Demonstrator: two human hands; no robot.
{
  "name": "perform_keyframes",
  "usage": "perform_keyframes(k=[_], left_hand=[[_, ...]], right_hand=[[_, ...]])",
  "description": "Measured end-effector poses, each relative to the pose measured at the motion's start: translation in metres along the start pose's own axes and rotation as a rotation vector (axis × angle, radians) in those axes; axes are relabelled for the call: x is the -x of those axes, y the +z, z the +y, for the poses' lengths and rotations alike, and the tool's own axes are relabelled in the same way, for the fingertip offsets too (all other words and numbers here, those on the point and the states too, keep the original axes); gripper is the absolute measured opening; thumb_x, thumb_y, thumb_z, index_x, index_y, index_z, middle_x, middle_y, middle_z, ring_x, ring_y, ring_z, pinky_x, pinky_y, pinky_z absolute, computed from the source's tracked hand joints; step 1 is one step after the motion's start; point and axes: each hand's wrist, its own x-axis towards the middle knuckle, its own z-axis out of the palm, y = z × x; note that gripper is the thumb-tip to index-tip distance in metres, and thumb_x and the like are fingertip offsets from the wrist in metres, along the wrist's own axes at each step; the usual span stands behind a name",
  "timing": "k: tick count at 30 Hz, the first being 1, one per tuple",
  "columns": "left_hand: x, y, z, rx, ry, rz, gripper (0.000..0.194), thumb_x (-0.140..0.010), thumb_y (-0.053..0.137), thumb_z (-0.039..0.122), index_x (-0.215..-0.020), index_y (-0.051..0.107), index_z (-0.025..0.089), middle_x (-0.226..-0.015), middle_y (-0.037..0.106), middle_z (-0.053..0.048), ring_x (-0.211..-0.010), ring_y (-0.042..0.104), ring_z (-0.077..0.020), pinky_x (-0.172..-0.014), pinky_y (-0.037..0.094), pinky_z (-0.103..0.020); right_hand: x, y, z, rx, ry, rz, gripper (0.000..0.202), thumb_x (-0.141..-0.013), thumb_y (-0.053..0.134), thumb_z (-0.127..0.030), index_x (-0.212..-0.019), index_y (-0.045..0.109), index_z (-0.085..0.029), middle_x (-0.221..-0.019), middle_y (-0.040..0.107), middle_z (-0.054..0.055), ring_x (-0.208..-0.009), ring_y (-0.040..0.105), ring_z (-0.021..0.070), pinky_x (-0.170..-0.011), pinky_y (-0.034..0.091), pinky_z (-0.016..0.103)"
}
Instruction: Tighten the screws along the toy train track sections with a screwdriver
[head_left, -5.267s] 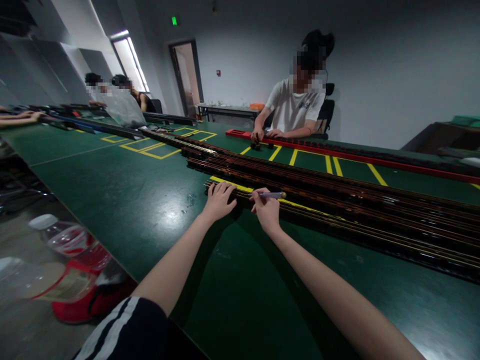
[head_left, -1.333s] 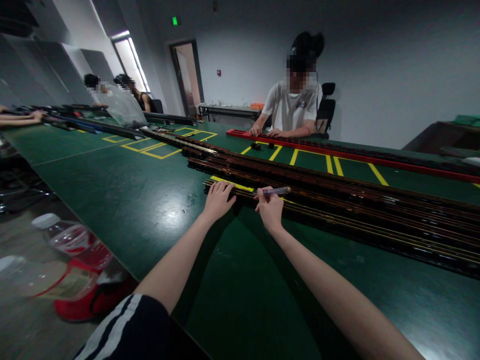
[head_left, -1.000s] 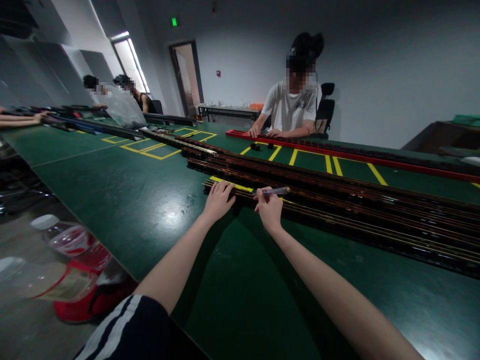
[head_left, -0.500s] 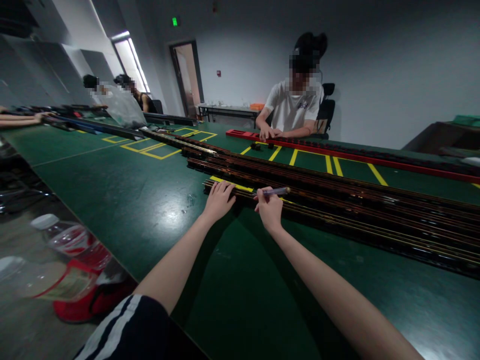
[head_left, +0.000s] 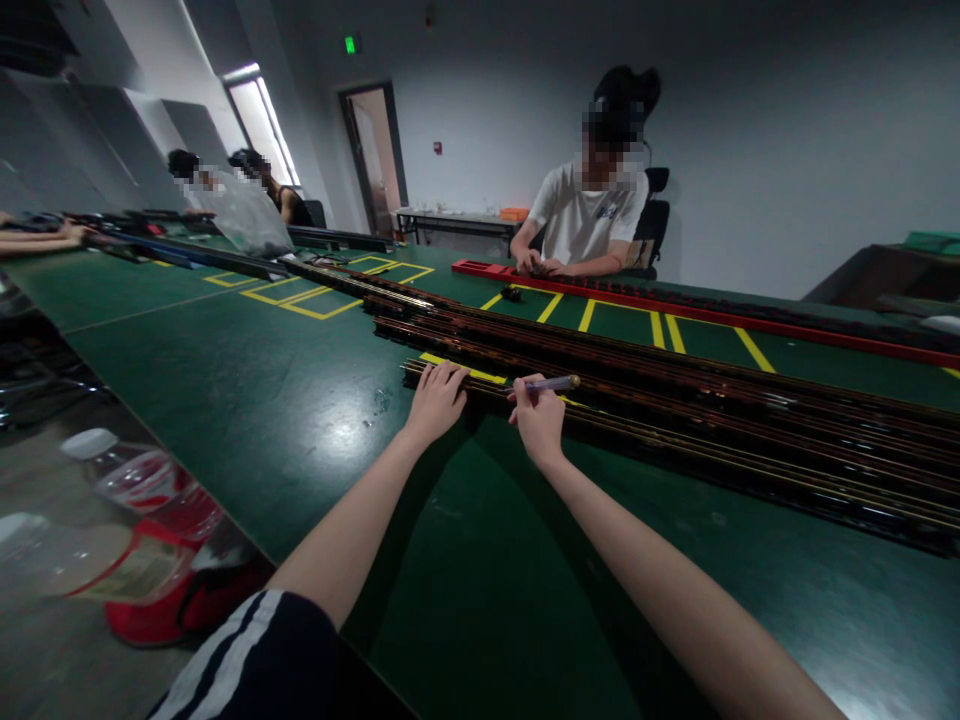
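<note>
A long, dark track rail (head_left: 675, 446) with brass-coloured lines lies along the green table, nearest to me. Near its left end, my left hand (head_left: 436, 402) is curled over the rail with the fingertips on its far side. Just to the right, my right hand (head_left: 541, 424) is closed on a slim pen-like tool (head_left: 555, 383) with a clear purplish handle and a golden end. Its tip points left, down to the rail between my hands; whether it touches cannot be made out. More dark rails (head_left: 600, 362) lie side by side just behind.
Across the green table (head_left: 300, 385), a person (head_left: 589, 215) works at a long red rail (head_left: 480, 268). Small black parts (head_left: 511, 293) lie near it. Yellow tape marks the tabletop. A clear plastic bag (head_left: 251, 215) stands farther left. Bottles (head_left: 150, 485) stand beyond the table's left edge.
The near rail and my left hand have shifted slightly left. My right hand keeps the pen-like tool in nearly the same place. Across the table, the person has picked up a small dark part.
</note>
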Motion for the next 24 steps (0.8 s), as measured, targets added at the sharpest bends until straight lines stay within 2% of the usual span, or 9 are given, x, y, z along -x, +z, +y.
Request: perform_keyframes(k=[9,24], left_hand=[[0.0003,0.0023,-0.0017,-0.007,0.004,0.014,0.036,-0.086,0.042,0.017,-0.12,0.055,0.022,-0.124,0.058,-0.008,-0.126,0.046,-0.024,-0.114,0.026,-0.045],[0.0011,0.0008,-0.0016,0.001,0.001,0.031,0.04,-0.085,0.039,0.011,-0.12,0.056,0.022,-0.123,0.058,-0.008,-0.127,0.045,-0.0242,-0.115,0.025,-0.045]], right_hand=[[0.0019,-0.001,-0.0037,0.004,0.001,0.065,0.029,-0.087,0.045,-0.044,-0.07,0.049,-0.021,-0.054,0.059,-0.001,-0.037,0.054,0.0133,-0.042,0.043,0.024],[-0.0004,-0.0001,0.0014,0.028,-0.033,-0.038,0.028,-0.089,0.046,-0.044,-0.075,0.052,-0.02,-0.062,0.063,-0.001,-0.039,0.056,0.0117,-0.044,0.042,0.022]])
